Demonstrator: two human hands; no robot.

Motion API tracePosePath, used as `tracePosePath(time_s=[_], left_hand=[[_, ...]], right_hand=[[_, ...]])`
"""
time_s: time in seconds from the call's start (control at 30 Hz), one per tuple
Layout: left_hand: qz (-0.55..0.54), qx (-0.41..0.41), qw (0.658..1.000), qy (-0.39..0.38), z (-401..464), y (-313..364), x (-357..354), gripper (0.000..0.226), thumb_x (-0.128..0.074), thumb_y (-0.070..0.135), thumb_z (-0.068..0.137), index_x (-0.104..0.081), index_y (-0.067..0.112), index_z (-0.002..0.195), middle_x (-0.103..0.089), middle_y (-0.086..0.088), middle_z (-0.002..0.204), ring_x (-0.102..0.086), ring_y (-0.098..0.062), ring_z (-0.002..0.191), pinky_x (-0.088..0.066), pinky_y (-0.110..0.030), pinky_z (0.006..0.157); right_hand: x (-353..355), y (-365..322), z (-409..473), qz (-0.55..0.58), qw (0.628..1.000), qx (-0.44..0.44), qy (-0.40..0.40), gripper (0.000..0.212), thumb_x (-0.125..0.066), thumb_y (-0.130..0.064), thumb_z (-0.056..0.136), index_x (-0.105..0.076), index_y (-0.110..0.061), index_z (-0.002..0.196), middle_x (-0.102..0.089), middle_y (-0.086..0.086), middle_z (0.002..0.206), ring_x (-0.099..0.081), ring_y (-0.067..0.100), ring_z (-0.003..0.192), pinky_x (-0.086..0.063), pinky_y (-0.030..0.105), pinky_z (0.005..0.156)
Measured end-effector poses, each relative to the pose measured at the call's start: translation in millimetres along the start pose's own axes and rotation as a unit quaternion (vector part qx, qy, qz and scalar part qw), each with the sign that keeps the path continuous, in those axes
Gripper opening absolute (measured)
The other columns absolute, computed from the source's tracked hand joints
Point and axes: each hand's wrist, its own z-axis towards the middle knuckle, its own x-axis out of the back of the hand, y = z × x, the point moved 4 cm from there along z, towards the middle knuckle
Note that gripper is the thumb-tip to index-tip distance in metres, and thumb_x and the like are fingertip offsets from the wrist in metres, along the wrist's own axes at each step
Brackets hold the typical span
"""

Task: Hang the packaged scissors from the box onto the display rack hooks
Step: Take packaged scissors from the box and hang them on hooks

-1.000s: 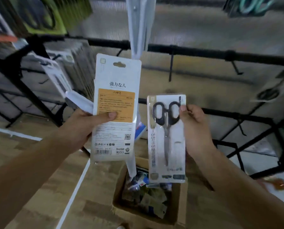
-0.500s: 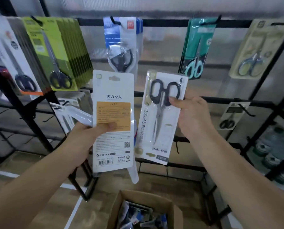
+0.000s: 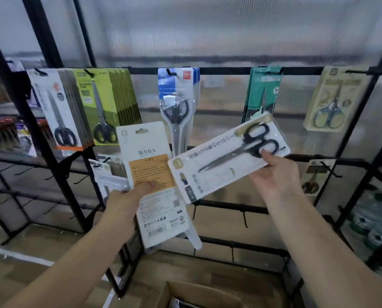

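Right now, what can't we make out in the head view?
- Box: cut off by the bottom edge; contents mostly out of frame.
- Packs behind the front pack in the left hand: covered by it; count unclear.
- Small print on the pack in the right hand: blurred.
- Teal pack: lower part hidden behind the right hand's pack.
- Bottles, far right: blurred, behind the rack bars.

"強力な人" on white card back (image 3: 151,174)
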Motion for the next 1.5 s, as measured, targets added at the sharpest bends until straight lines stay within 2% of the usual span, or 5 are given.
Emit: tracePosePath(time_s=[0.33,0.47,0.77,1.1,1.5], left_hand=[[-0.024,-0.031,0.993,-0.111,-15,-4,-10,0.039,-0.069,0.014,0.069,-0.068,0.006,0.107,-0.072,-0.011,0.105,-0.068,-0.03,0.099,-0.05,-0.05,0.092],[-0.026,-0.018,0.996,-0.089,-11,-9,8,0.023,-0.064,0.009,0.082,-0.069,0.009,0.104,-0.073,-0.01,0.102,-0.07,-0.028,0.094,-0.052,-0.047,0.088],[0.069,-0.01,0.998,0.006,28,-1,115,0.008,-0.068,0.018,0.083,-0.069,0.011,0.087,-0.075,-0.005,0.078,-0.072,-0.022,0.067,-0.054,-0.033,0.059],[0.125,-0.033,0.99,-0.061,124,20,206,0.012,-0.067,0.008,0.083,-0.072,0.007,0.093,-0.075,-0.009,0.085,-0.072,-0.028,0.079,-0.055,-0.036,0.065],[0.202,-0.095,0.97,-0.1,201,42,290,0.012,-0.068,0.016,0.084,-0.071,0.022,0.094,-0.074,0.013,0.085,-0.07,-0.004,0.079,-0.051,-0.015,0.06]], right_hand=[[26,58,2,0.102,0.992,-0.067,0.025,0.116,-0.075,0.013,0.012,-0.056,-0.009,0.124,-0.064,0.017,0.116,-0.063,0.034,0.1,-0.051,0.052,0.084],[27,83,-12,0.041,0.993,-0.106,0.023,0.073,-0.053,0.016,0.059,-0.053,-0.005,0.129,-0.06,0.015,0.124,-0.056,0.034,0.113,-0.043,0.054,0.099],[32,139,-14,-0.146,0.962,-0.196,-0.121,0.056,-0.09,-0.011,0.038,-0.071,-0.005,0.09,-0.071,0.012,0.087,-0.068,0.029,0.076,-0.058,0.035,0.062],[-17,266,-23,-0.692,0.659,-0.229,-0.186,0.012,-0.073,-0.005,0.077,-0.067,-0.012,0.085,-0.071,0.008,0.088,-0.067,0.019,0.082,-0.052,0.029,0.071],[-37,367,-19,-0.542,0.823,-0.165,-0.018,0.019,-0.063,0.003,0.085,-0.063,-0.013,0.095,-0.067,0.013,0.092,-0.061,0.022,0.077,-0.047,0.029,0.065]])
